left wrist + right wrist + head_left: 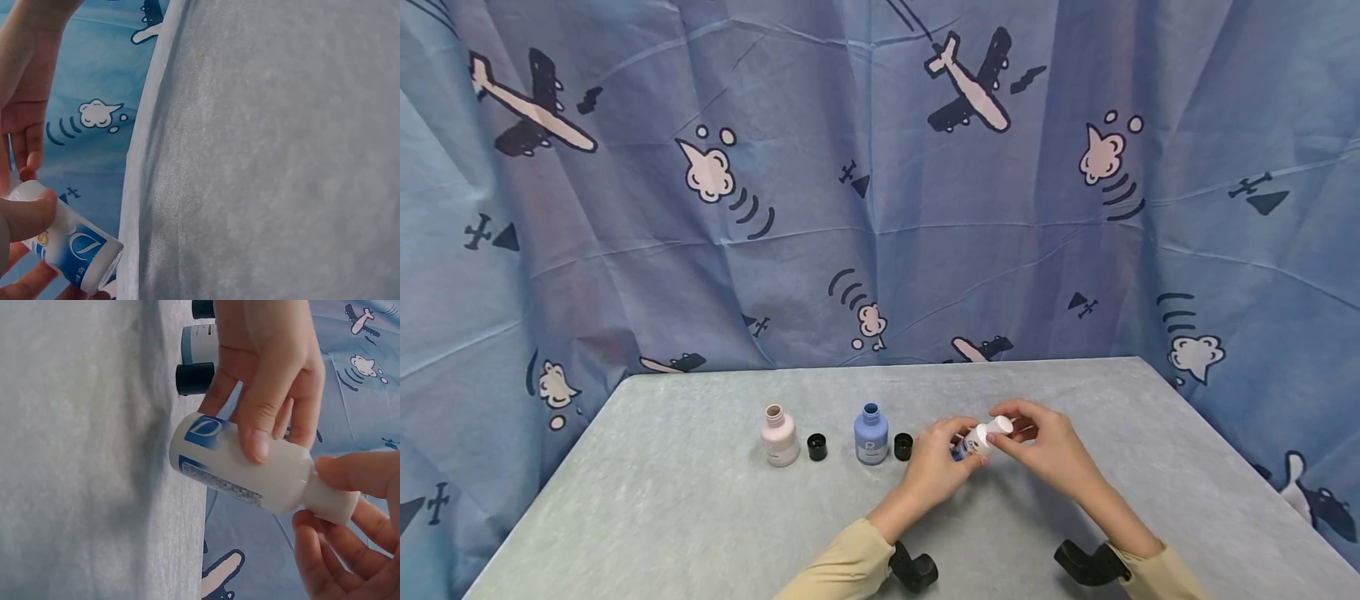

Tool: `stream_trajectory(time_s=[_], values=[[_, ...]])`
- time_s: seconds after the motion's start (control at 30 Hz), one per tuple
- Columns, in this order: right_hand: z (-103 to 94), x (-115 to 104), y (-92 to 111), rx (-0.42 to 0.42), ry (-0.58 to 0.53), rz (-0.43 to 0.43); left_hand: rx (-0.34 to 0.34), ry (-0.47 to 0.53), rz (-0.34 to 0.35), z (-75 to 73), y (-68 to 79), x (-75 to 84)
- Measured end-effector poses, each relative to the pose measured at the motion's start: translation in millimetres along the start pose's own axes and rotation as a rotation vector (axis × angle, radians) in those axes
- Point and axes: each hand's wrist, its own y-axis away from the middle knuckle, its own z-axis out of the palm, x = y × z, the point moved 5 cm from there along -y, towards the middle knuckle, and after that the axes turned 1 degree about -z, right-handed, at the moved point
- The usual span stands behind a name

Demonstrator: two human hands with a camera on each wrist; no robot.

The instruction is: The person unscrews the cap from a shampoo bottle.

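A small white bottle point(237, 465) with a blue label is held tilted above the grey table, its base toward the lower left in the head view. My left hand point(936, 462) grips its body, the thumb lying along the side. At the upper end, my right hand point(1054, 446) pinches the white cap point(331, 499) between thumb and fingers. The cap sits at the bottle's neck. In the left wrist view the label point(84, 250) faces the camera, and the left thumb covers part of the bottle.
Left of the hands stand an uncapped blue bottle point(871, 437) and an uncapped pale pink bottle point(780, 438). One black cap point(817, 447) lies between them; another black cap point(903, 447) is close to the left hand. A patterned blue curtain point(820, 183) hangs behind the table point(700, 517).
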Motion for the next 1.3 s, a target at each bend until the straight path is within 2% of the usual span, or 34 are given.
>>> stream_trajectory(time_s=[0.17,0.37,0.47,0.67,0.77,1.1,1.3], values=[[-1.6,-2.6,0.6,-0.029,-0.049,-0.078,-0.020,-0.003,-0.004,1.1,0.5,0.6],[-0.9,-2.6,0.8,-0.042,-0.049,-0.130,-0.022,0.018,-0.007,2.0,1.1,0.9],[-0.1,-2.3,0.7,-0.037,-0.035,-0.114,-0.012,0.039,-0.013,2.2,1.6,0.2],[1.8,-0.6,-0.1,-0.039,0.031,0.012,0.013,0.031,-0.024,2.2,2.1,-0.1],[1.4,-1.4,-0.5,-0.053,0.023,0.037,0.022,0.020,-0.015,2.0,2.1,0.2],[-3.3,-6.8,-0.9,-0.066,0.003,-0.093,-0.018,0.018,-0.029,3.2,2.6,-1.4],[-8.5,-4.6,-1.3,-0.040,0.002,-0.072,0.000,0.044,-0.061,4.7,1.6,-6.4]])
